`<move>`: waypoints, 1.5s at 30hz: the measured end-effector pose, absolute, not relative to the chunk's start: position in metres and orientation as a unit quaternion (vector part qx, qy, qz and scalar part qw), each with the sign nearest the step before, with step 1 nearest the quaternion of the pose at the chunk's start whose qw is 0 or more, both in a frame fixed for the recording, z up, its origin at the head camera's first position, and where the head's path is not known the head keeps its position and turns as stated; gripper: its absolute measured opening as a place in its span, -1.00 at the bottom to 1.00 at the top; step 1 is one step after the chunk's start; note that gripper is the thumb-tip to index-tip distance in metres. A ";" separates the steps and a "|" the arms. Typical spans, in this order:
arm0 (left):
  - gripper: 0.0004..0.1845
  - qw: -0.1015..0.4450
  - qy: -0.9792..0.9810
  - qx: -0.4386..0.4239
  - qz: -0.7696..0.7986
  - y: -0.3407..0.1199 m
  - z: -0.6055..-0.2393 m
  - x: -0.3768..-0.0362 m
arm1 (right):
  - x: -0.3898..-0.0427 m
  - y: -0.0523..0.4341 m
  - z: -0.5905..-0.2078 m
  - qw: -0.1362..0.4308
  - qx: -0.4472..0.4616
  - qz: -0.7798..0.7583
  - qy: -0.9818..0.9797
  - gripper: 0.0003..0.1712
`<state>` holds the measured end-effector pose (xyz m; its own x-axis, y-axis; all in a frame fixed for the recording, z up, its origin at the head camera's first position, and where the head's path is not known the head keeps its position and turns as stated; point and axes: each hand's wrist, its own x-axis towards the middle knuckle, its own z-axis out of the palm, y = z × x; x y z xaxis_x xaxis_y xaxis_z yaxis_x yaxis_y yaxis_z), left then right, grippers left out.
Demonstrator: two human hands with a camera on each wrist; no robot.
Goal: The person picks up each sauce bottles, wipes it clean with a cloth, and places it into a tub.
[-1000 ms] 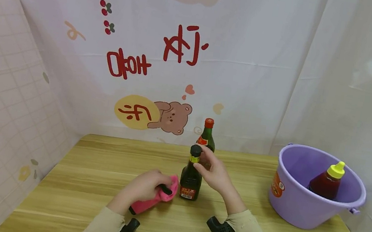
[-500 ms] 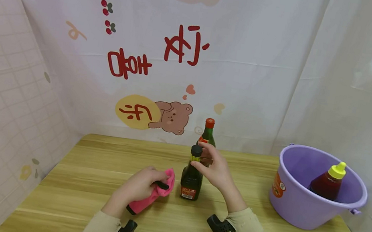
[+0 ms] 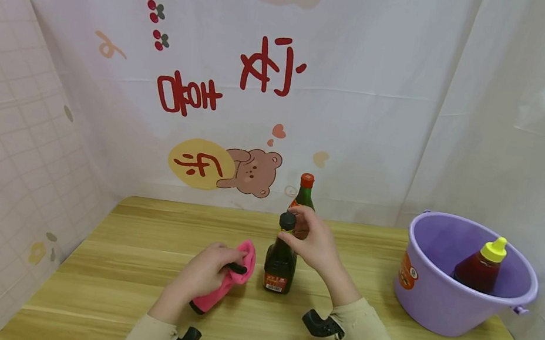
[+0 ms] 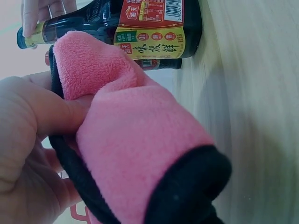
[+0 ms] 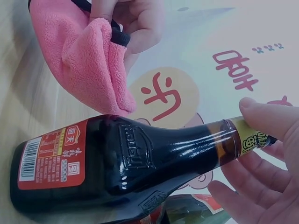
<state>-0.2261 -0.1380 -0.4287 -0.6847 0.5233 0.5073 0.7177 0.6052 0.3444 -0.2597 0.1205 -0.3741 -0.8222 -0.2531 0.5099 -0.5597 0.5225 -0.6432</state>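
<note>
One pink, fleecy, black-edged cloth (image 4: 135, 116), pinched in the left grip (image 3: 207, 268). Just beside it, dark, long-necked glass bottle (image 3: 280, 267), upright, about midway between the table's (image 3: 129, 266) left and right edges. Behind, toward far edge: green, red-capped glass bottle (image 3: 305, 197). Right grip (image 3: 316, 245) pinching dark bottle's neck. Purple plastic bucket (image 3: 433, 302) near right edge. Judged step: steadying bottle, cloth ready; next move calls for firm neck hold, light cloth contact.

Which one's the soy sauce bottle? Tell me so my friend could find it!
On the wooden table, look left of the purple bucket. The soy sauce bottle stands upright there, in front, with the right hand at its neck. Its black cap sets it apart from the green bottle behind, which has a red cap.
</note>
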 end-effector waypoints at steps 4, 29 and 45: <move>-0.67 0.187 -0.875 -0.350 -0.278 -0.138 -0.428 -0.224 | -0.259 0.119 -0.373 0.184 0.235 0.425 -0.855 -0.47; -0.63 0.224 -0.862 -0.346 -0.295 -0.133 -0.433 -0.225 | -0.252 0.130 -0.377 0.250 0.223 0.437 -0.835 -0.55; -0.66 0.220 -0.860 -0.333 -0.319 -0.113 -0.429 -0.226 | -0.236 0.183 -0.313 0.294 0.185 0.434 -0.831 -0.56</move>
<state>-0.2265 -0.1126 -0.4290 -0.6809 0.4328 0.5908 0.7134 0.5744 0.4014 -0.2360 0.1831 -0.3130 -0.7589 -0.0528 0.6490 -0.5627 0.5550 -0.6127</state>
